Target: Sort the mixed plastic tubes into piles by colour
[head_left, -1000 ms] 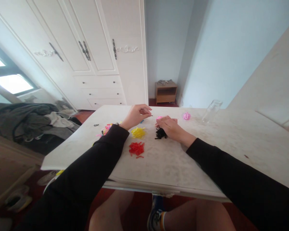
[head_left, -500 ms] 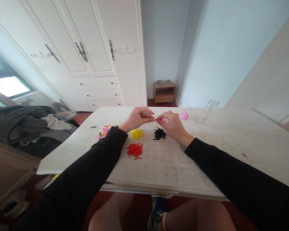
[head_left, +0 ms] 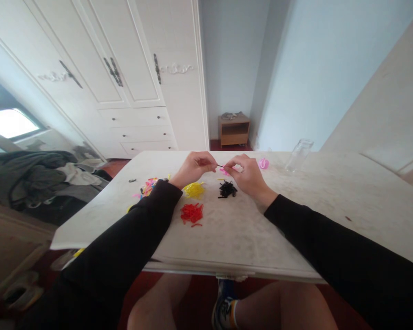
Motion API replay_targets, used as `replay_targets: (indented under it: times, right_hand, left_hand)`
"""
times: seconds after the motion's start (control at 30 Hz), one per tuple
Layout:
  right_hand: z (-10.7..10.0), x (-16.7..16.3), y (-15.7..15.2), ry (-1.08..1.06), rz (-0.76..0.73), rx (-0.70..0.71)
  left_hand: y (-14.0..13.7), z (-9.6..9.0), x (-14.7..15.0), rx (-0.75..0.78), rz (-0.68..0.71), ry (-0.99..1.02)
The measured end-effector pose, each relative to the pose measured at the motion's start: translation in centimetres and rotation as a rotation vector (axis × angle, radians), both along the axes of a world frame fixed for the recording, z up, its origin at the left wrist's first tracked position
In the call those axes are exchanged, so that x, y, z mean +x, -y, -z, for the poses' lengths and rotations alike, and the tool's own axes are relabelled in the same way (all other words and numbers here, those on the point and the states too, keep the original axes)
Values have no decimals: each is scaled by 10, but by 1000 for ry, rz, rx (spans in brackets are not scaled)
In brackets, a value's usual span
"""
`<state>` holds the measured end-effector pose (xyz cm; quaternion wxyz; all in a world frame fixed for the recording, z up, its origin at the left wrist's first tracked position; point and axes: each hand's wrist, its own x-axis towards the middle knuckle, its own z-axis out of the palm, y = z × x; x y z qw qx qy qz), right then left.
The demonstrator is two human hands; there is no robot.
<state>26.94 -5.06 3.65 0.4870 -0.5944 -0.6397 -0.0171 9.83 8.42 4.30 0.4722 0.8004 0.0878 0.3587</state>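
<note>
Between my two hands a thin black rubber band is stretched out, one end in each pinch. My left hand has thumb and fingertips closed on its left end. The other end sits in the pinch of my right hand. Just below lies a pile of black rubber bands. A yellow pile is under my left wrist, with a red pile nearer me. Pink bands show partly behind my right fingers. Mixed coloured bands are partly hidden by my left sleeve.
A clear glass bottle stands at the far right of the white table. Near it lies a round pink object. One dark band lies alone at left. Beyond the table are a wardrobe and a small wooden nightstand.
My hands have drawn slightly apart, and the dark band between them is now pulled into a longer line. The whole view has shifted a little.
</note>
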Motion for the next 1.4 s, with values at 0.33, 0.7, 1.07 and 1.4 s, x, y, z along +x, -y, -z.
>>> replay_targets:
  times: [0.33,0.7,1.07,1.4]
  right_hand:
    - [-8,4,2,-76,33,100]
    - [-5,16,5,63,-305,-40]
    - [-2,15,1,112,-269,-99]
    - [3,11,-3,77,-125,-105]
  left_hand:
    - [-3,-1,2,91,-105,5]
    - [-3,6,0,557,-12,-404]
    - [2,11,5,605,-15,-484]
    - [4,9,2,503,-6,-446]
